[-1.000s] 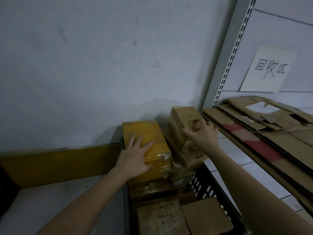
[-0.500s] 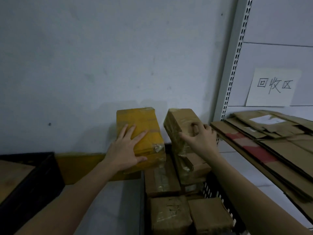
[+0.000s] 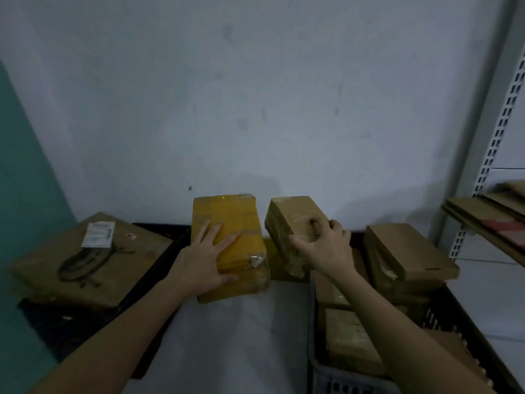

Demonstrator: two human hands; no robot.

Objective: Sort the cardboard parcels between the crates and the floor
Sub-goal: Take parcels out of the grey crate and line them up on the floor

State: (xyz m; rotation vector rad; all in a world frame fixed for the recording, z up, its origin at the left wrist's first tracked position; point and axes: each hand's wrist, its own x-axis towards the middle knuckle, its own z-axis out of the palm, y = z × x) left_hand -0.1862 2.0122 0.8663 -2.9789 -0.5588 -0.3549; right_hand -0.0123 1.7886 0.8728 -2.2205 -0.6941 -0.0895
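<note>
1. Head view: the left hand (image 3: 204,265) lies on the yellow taped parcel (image 3: 230,245), fingers straight and spread, thumb round its near edge; the parcel is up off the pale floor (image 3: 241,336).
2. The right hand (image 3: 324,248) has its fingers clamped on a tilted brown parcel (image 3: 292,223).
3. More parcels fill the right-hand crate (image 3: 335,379); in this dim light, a large box (image 3: 85,265) seems to rest on the left-hand crate (image 3: 71,325).
</note>
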